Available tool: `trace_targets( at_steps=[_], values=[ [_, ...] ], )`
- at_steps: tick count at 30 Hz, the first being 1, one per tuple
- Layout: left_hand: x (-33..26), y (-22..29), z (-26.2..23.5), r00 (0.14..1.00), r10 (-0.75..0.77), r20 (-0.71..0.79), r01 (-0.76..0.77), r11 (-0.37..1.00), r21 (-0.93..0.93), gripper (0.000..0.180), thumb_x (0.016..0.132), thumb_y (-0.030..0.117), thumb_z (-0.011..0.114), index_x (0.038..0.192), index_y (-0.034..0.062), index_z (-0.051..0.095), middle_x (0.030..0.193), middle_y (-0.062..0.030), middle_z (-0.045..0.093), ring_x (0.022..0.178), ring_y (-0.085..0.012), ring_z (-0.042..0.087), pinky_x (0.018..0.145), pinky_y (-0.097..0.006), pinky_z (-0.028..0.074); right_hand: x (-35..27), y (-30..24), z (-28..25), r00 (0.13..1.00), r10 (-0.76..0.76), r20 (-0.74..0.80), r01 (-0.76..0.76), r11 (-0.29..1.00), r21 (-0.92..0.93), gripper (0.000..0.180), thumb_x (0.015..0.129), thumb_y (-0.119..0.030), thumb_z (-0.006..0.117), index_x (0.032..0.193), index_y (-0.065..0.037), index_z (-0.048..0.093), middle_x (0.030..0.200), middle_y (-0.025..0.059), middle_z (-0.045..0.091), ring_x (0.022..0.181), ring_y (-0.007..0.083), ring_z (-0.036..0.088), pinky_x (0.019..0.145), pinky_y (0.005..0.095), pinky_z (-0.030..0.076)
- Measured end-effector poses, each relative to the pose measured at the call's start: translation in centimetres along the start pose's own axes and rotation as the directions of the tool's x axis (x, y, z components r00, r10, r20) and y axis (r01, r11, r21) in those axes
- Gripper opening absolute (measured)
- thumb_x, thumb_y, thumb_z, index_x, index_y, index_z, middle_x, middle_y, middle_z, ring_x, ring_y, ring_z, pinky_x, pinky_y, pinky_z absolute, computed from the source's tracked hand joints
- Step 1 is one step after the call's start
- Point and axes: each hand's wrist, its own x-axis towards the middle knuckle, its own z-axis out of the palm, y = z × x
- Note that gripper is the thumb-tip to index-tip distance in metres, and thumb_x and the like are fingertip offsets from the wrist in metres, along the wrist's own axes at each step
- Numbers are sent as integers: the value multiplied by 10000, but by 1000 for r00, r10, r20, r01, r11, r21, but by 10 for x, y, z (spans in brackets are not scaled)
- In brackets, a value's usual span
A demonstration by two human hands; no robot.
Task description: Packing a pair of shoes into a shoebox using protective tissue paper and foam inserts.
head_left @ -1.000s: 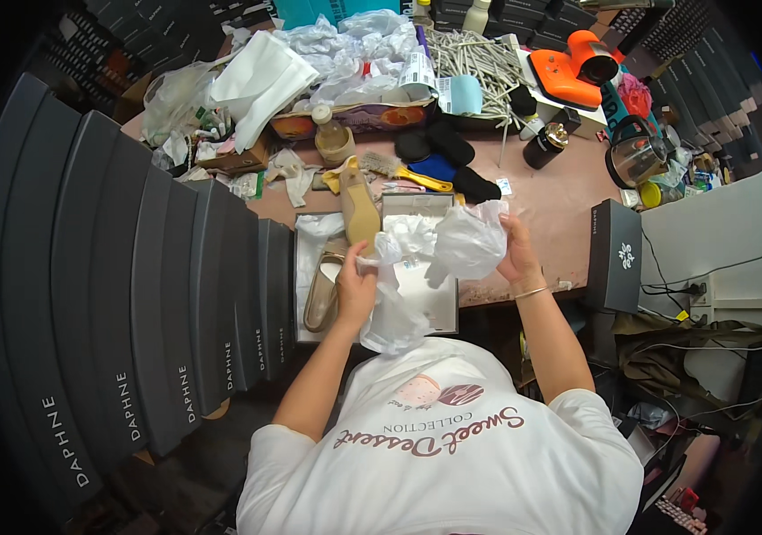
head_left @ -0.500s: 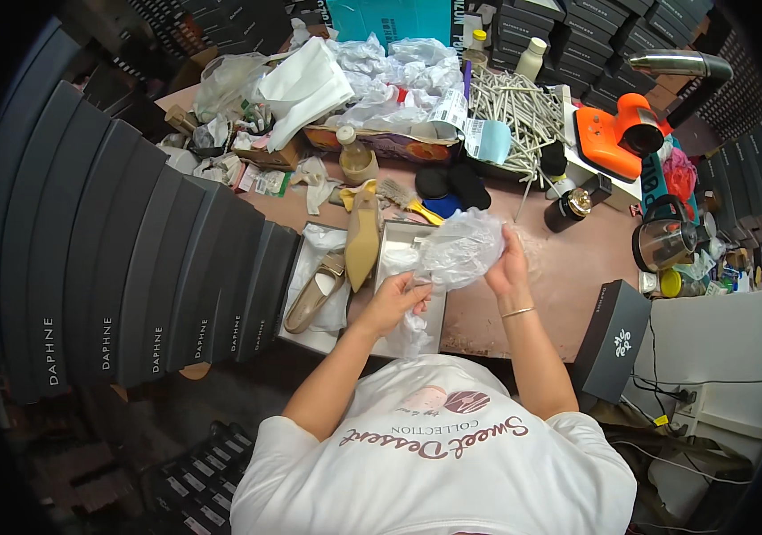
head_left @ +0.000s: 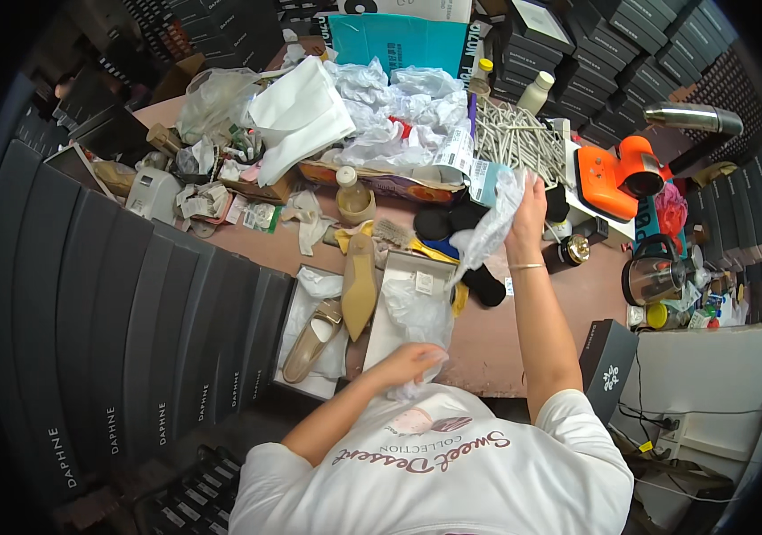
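My right hand (head_left: 528, 214) is raised over the back of the table, its fingers closed on crumpled white tissue paper (head_left: 491, 230) that hangs down to the left. Low in front of my body, my left hand (head_left: 410, 364) pinches the end of another part of tissue paper (head_left: 419, 318), which lies in the open box lid (head_left: 383, 346). Whether the two parts are one sheet I cannot tell. Left of the lid, a tan shoe (head_left: 311, 343) rests in a paper-lined shoe box (head_left: 285, 332). A second shoe (head_left: 360, 283), sole up, lies across the edges between box and lid.
Dark shoe boxes (head_left: 145, 312) stand in a long row at left. Behind are a carton of crumpled paper (head_left: 399, 111), white sticks (head_left: 519, 134), a bottle (head_left: 352, 192), a brush (head_left: 399, 236) and an orange device (head_left: 608, 178). A glass kettle (head_left: 653, 276) and a dark box (head_left: 606, 366) are at right.
My hands have moved apart: the right went up and away, the left down toward my body. The bunched tissue paper is now stretched out. The view has shifted slightly.
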Motion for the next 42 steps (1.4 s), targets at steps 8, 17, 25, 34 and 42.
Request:
trace_targets(
  at_steps=[8,17,25,34,42],
  values=[
    [27,-86,-16,956,150,-251,10,840,543,434,868,254,589,1197,-24,532,1147,-232,580,1081,-366,545,924,-413,428,95,54,113,555,-513,654,820,205,-535,153,808,-85,652,937,-60,574,816,137,522,711,317,537,627,356,447],
    [13,-75,-23,960,61,-272,11,966,257,425,880,258,593,1223,15,534,1120,-231,607,1030,-329,610,876,-370,478,37,132,53,458,201,866,888,-62,-456,111,794,-132,580,877,-58,570,827,116,568,774,325,576,822,439,423],
    [10,-72,-22,949,86,-303,-7,967,253,410,877,239,600,1213,13,539,1122,-217,612,1047,-307,609,865,-352,481,71,108,54,435,591,679,900,-259,-350,142,786,-134,548,856,-65,650,868,152,627,791,310,654,620,394,533],
    [-4,-41,-25,966,-91,-244,66,992,-108,334,911,209,569,1164,-9,570,1046,-149,650,826,-168,631,731,-282,500,119,188,49,545,758,359,570,-21,-821,268,770,-181,552,874,50,636,1003,243,637,864,423,617,782,438,492],
    [12,-46,-41,772,34,-635,-304,896,-322,273,964,227,493,1000,-2,637,972,-33,635,845,-76,543,760,-220,430,59,92,103,433,472,768,901,-250,-354,178,765,-188,625,796,-16,661,836,169,671,790,351,661,683,369,540]
  ],
)
